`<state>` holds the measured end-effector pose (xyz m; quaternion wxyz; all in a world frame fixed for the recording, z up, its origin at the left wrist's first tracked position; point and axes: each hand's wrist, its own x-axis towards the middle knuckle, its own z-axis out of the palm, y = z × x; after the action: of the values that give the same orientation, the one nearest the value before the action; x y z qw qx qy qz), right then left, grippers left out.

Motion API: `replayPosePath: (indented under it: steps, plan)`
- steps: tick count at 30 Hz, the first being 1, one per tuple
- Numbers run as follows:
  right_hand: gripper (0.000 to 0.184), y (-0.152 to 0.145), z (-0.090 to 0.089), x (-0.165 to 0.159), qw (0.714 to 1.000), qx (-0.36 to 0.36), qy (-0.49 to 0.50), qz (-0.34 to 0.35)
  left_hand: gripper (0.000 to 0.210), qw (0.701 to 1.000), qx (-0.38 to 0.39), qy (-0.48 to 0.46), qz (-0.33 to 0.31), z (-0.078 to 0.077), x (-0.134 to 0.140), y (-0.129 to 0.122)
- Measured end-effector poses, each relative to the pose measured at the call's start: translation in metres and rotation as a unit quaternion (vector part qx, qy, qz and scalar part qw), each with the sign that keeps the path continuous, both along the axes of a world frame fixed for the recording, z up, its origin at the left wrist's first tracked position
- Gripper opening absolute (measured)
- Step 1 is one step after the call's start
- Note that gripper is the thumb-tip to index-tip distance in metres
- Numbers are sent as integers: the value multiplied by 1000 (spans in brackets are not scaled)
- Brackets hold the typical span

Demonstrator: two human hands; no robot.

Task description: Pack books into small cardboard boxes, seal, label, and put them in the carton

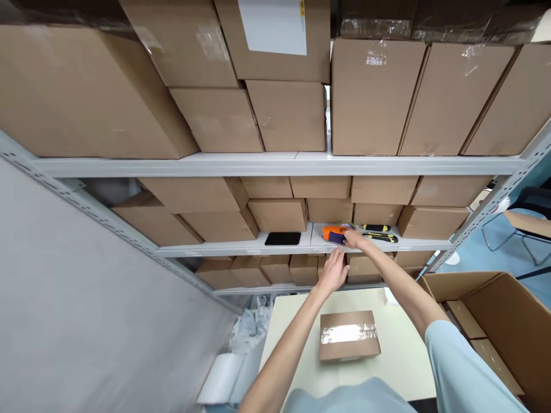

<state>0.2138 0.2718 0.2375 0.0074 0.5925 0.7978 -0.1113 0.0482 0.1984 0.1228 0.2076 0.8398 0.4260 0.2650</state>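
Observation:
My right hand [353, 238] is closed on an orange and dark blue tape dispenser [332, 234] at the middle shelf. Just below that shelf's front edge is my left hand [333, 272], its fingers stretched out and nothing in it. Right of the dispenser lie a yellow and black utility knife [381, 237] and a second yellow and black tool [376, 228]. A black phone-like slab [283, 238] rests on the shelf to the left. On the table [293, 344] below my arms sits a cardboard box [349, 336] sealed with shiny clear tape.
The metal shelving [275, 167] holds rows of cardboard boxes [374, 97]. At the right stands a large open carton [508, 327] with smaller boxes inside. White rolls [224, 376] and crumpled plastic [253, 324] lie left of the table, beside a wall [86, 287]. A chair [527, 215] is farther right.

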Motion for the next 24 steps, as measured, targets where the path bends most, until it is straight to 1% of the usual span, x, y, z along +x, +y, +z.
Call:
replayPosePath:
  steps: [4, 7, 9, 10, 12, 14, 15, 17, 19, 21, 22, 24]
  plan:
    - [45, 6, -9, 4, 1000, 5, -17, -25, 63, 999, -24, -7, 22, -24, -12, -27]
    - [54, 6, -14, 7, 999, 20, -17, -30, 61, 998, -43, -19, 40, -38, -15, -41]
    - [59, -2, -20, 11, 999, 42, -7, -34, 62, 997, -53, -29, 46, -47, -16, -48]
    - [61, -9, -25, 13, 997, 64, 6, -39, 62, 996, -57, -36, 50, -53, -16, -53]
    - [64, -31, -41, 20, 990, 124, 48, -56, 65, 994, -75, -47, 69, -69, -21, -68]
    - [64, -66, -68, 30, 979, 162, 96, -82, 67, 986, -107, -53, 113, -91, -28, -91]
    - [63, -88, -85, 35, 975, 162, 113, -99, 69, 981, -125, -53, 138, -103, -33, -105]
    - [61, -137, -124, 45, 972, 132, 140, -136, 72, 969, -161, -49, 184, -125, -41, -138]
    - [61, -190, -164, 53, 968, 86, 162, -174, 77, 956, -189, -40, 220, -141, -46, -169]
    - [62, -237, -197, 59, 961, 37, 179, -208, 84, 945, -213, -22, 247, -150, -47, -192]
    - [63, -256, -210, 60, 956, 15, 186, -226, 89, 940, -224, -11, 256, -152, -46, -200]
    - [65, -284, -230, 61, 945, -19, 194, -261, 98, 932, -242, 13, 270, -153, -41, -207]
